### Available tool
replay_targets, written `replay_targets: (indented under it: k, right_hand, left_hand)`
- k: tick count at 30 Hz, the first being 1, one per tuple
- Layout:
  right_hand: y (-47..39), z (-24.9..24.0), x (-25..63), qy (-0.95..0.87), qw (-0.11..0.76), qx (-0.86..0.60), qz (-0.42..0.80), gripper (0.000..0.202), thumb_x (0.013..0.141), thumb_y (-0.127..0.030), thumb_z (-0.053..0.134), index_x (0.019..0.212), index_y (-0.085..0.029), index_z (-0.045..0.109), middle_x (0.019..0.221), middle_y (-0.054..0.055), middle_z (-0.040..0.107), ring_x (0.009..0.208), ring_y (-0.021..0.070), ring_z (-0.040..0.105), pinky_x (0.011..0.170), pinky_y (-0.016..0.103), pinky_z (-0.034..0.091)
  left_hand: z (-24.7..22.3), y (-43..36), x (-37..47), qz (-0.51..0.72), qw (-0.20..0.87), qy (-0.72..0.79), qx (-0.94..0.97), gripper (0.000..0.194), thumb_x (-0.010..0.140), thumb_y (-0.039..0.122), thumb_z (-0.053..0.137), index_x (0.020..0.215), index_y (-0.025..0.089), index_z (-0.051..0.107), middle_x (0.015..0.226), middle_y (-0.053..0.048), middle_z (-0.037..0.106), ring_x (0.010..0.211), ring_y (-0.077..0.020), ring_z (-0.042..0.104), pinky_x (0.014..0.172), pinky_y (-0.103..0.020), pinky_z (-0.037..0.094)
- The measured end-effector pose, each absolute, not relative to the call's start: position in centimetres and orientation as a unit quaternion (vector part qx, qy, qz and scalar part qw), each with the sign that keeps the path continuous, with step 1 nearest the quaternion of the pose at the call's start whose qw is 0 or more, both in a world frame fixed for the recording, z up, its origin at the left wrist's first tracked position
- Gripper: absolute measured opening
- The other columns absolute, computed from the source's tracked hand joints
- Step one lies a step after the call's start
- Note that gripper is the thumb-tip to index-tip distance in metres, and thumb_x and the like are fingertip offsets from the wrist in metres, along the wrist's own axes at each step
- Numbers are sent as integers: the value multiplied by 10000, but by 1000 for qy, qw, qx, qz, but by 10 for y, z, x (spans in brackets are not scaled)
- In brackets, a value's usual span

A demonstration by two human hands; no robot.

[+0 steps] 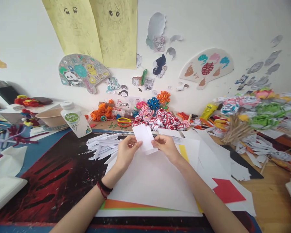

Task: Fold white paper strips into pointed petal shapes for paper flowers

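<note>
A small white paper piece (143, 136), apparently layered or folded, is held up between my two hands over large white sheets (150, 181). My left hand (129, 149) pinches its left edge between thumb and fingers. On the right edge, my right hand (167, 147) grips it the same way. Left of my left hand lies a loose pile of white paper strips (103, 145) on the dark red and black mat (55, 174). Orange, green and yellow sheet edges show from under the white sheets.
Behind my hands stand red-and-white paper flowers (161, 119) and yellow-handled scissors (124, 122). A white bottle (75, 120) and a paper bowl (52, 118) are at the left. Red paper (229, 191) and a bundle of brown sticks (237, 129) are at the right.
</note>
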State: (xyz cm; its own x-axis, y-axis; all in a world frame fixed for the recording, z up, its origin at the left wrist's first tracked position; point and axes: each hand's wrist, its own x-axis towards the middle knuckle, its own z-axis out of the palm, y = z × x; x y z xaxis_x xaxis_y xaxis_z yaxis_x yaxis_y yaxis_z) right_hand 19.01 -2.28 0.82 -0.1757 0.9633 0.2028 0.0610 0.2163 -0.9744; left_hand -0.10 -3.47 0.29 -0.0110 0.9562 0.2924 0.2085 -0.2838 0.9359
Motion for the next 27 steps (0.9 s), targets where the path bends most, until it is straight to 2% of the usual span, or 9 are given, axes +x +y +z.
replay_targets:
  k: [4, 7, 9, 11, 14, 17, 20, 23, 27]
  right_hand:
    - [-19, 8, 203, -555, 511, -467, 461, 393, 688, -522, 727, 768, -144, 653, 692, 13, 610, 563, 106, 486, 470, 205, 343]
    - [-16, 8, 212, -499, 554, -494, 447, 401, 683, -509, 729, 829, -138, 679, 700, 15, 613, 524, 94, 454, 447, 210, 335]
    - [-17, 7, 214, -471, 576, -505, 437, 406, 679, -503, 728, 843, -134, 689, 677, 13, 605, 489, 87, 423, 434, 221, 337]
    - [-19, 5, 213, -469, 578, -514, 426, 397, 678, -500, 726, 833, -136, 696, 690, 24, 623, 494, 97, 438, 436, 230, 356]
    - [-26, 2, 202, -527, 553, -513, 390, 343, 708, -483, 708, 776, -147, 700, 744, 49, 664, 582, 136, 526, 486, 238, 403]
    - [-36, 1, 186, -601, 534, -496, 327, 270, 747, -440, 689, 760, -170, 694, 746, 43, 671, 600, 144, 536, 556, 258, 437]
    - [-46, 2, 172, -652, 506, -472, 311, 214, 785, -400, 663, 760, -187, 672, 777, 36, 671, 572, 133, 522, 545, 256, 427]
    - [-51, 2, 166, -694, 478, -442, 306, 159, 817, -347, 645, 793, -192, 671, 744, 23, 653, 582, 133, 539, 527, 248, 414]
    - [-53, 4, 164, -724, 468, -427, 275, 114, 832, -296, 641, 851, -194, 688, 758, 25, 650, 635, 143, 572, 552, 251, 440]
  left_hand:
    - [3, -31, -4, 499, 338, 517, 608, 277, 815, 430, 613, 763, 158, 616, 696, -22, 646, 602, -144, 575, 555, -234, 416]
    - [3, -26, -10, 425, 332, 552, 636, 303, 850, 451, 555, 853, 160, 639, 645, -21, 652, 521, -154, 553, 534, -253, 408]
    - [5, -25, -15, 347, 266, 593, 677, 329, 876, 431, 523, 984, 147, 647, 643, -42, 663, 580, -200, 599, 584, -283, 422]
    - [8, -27, -16, 302, 138, 632, 701, 365, 899, 396, 495, 1106, 119, 612, 745, -95, 684, 723, -257, 639, 639, -315, 428]
    - [13, -35, -11, 309, 38, 607, 731, 320, 929, 337, 450, 1144, 141, 584, 919, -118, 676, 817, -253, 630, 677, -325, 433]
    - [15, -43, -1, 363, 70, 552, 748, 270, 934, 341, 459, 1098, 186, 606, 910, -66, 674, 752, -199, 612, 692, -311, 439]
    - [14, -48, 8, 401, 159, 536, 725, 313, 928, 383, 480, 1139, 195, 613, 918, -54, 691, 702, -172, 611, 672, -299, 455]
    - [11, -49, 9, 422, 260, 525, 692, 358, 921, 406, 496, 1205, 215, 600, 994, -55, 705, 789, -176, 646, 682, -285, 475]
    - [9, -47, 5, 432, 293, 507, 686, 355, 899, 434, 538, 1185, 240, 621, 1094, -49, 694, 964, -202, 633, 777, -305, 469]
